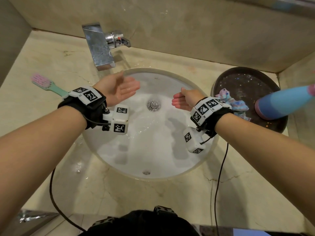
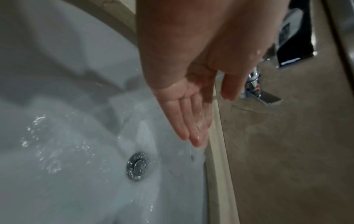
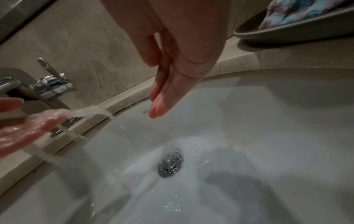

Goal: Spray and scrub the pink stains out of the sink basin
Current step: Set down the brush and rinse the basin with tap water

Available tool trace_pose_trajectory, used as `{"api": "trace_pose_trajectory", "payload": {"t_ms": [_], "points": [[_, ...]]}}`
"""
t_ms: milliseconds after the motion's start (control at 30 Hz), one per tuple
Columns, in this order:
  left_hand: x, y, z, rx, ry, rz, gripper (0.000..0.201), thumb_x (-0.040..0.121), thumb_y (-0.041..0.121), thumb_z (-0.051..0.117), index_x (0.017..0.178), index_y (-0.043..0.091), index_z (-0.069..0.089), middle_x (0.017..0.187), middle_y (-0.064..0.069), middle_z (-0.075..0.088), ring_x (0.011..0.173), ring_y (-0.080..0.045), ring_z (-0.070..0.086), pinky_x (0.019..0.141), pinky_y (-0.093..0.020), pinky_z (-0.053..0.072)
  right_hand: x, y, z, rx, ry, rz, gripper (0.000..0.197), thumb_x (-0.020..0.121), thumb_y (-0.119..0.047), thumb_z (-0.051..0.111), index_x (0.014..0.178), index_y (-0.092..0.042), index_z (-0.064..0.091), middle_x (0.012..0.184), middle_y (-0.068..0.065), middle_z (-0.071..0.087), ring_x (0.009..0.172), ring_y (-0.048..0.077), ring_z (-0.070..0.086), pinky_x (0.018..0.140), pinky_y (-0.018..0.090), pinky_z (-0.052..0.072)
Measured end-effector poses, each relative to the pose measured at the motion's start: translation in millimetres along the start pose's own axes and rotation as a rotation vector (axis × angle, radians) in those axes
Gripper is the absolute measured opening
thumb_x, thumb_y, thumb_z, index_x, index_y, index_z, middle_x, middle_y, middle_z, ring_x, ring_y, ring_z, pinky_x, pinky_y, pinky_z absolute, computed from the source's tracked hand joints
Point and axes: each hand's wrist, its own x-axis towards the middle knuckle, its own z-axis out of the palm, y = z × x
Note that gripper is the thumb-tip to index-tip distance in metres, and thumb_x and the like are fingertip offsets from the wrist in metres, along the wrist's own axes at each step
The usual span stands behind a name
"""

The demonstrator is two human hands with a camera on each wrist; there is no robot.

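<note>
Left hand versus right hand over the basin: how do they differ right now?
The left hand sits under the faucet stream, wet, palm up; the right hand is clear of the stream, on the tray side. The left reaches nearer the back rim than the right. Both are open and hold nothing.

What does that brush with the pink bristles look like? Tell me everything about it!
The brush lies flat on the beige stone counter, to the left of the sink and the tap. Its head is covered in pink bristles that face up, and its handle is mint green and looks like plastic. The handle points toward the left hand, where the wrist strap hides its end. Nothing holds the brush; only the counter touches it.
</note>
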Motion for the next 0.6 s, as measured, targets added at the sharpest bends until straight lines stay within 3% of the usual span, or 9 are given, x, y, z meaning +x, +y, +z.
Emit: {"api": "trace_pose_trajectory", "payload": {"t_ms": [133, 233, 300, 400, 433, 533, 600], "points": [[0.0, -5.5, -8.5, 0.139, 0.120, -0.045, 0.033, 0.102, 0.031, 0.034, 0.089, 0.011, 0.057, 0.090, -0.007, 0.067, 0.082, -0.015, 0.066, 0.077, -0.026, 0.050, -1.1, -2.2, -0.5, -0.004, -0.010, -0.005, 0.048, 0.103, -0.027, 0.029, 0.116, 0.011, 0.056, 0.073, 0.010, 0.059, 0.064, 0.017, 0.058, 0.053, 0.019, 0.051], [3.0, -8.1, -19.5, 0.165, 0.232, -0.075, 0.031, 0.099, 0.019, 0.032, 0.075, 0.012, 0.049, 0.079, -0.003, 0.053, 0.072, -0.013, 0.055, 0.074, -0.024, 0.042, -1.0, -2.1, -0.8, -0.003, -0.010, -0.007, 0.049, 0.103, -0.028, 0.029, 0.116, 0.011, 0.056, 0.074, 0.010, 0.059, 0.064, 0.017, 0.059, 0.052, 0.018, 0.051], [5.8, -6.8, -24.9, 0.130, 0.319, -0.046, 0.033, 0.100, 0.026, 0.033, 0.077, 0.010, 0.049, 0.079, -0.005, 0.052, 0.072, -0.015, 0.055, 0.079, -0.026, 0.043, -0.6, -1.2, -0.7, -0.005, -0.011, -0.005, 0.049, 0.103, -0.028, 0.029, 0.116, 0.011, 0.056, 0.074, 0.010, 0.060, 0.064, 0.017, 0.059, 0.053, 0.019, 0.052], [3.9, -1.2, -23.4, -0.045, 0.270, -0.019, 0.036, 0.101, 0.031, 0.033, 0.080, 0.007, 0.051, 0.077, -0.005, 0.050, 0.061, -0.013, 0.052, 0.054, -0.017, 0.042, -0.2, 0.3, -0.2, -0.008, -0.003, -0.008, 0.048, 0.103, -0.028, 0.029, 0.115, 0.011, 0.057, 0.074, 0.010, 0.060, 0.064, 0.017, 0.059, 0.051, 0.018, 0.051], [1.8, 0.2, -20.5, -0.088, 0.212, -0.019, 0.035, 0.101, 0.027, 0.033, 0.084, 0.005, 0.053, 0.080, -0.006, 0.053, 0.063, -0.013, 0.055, 0.054, -0.016, 0.043, -0.1, 0.3, 0.1, -0.010, 0.000, -0.008, 0.048, 0.103, -0.027, 0.030, 0.114, 0.010, 0.057, 0.073, 0.010, 0.060, 0.064, 0.017, 0.059, 0.050, 0.018, 0.051], [-2.6, 0.4, -8.1, -0.023, 0.132, -0.002, 0.038, 0.103, 0.026, 0.028, 0.100, 0.004, 0.058, 0.100, -0.012, 0.065, 0.094, -0.022, 0.064, 0.081, -0.027, 0.053, -0.2, -0.6, 1.0, -0.010, 0.003, -0.008, 0.048, 0.103, -0.027, 0.030, 0.114, 0.010, 0.057, 0.074, 0.011, 0.060, 0.064, 0.017, 0.059, 0.050, 0.018, 0.051], [-2.3, -2.2, -4.1, 0.060, 0.140, -0.014, 0.039, 0.103, 0.026, 0.024, 0.098, 0.006, 0.058, 0.097, -0.009, 0.066, 0.091, -0.019, 0.064, 0.081, -0.028, 0.052, 0.0, -1.5, 1.1, -0.009, 0.006, -0.008, 0.047, 0.103, -0.027, 0.030, 0.113, 0.010, 0.058, 0.078, 0.012, 0.062, 0.064, 0.017, 0.059, 0.053, 0.019, 0.052]]}}
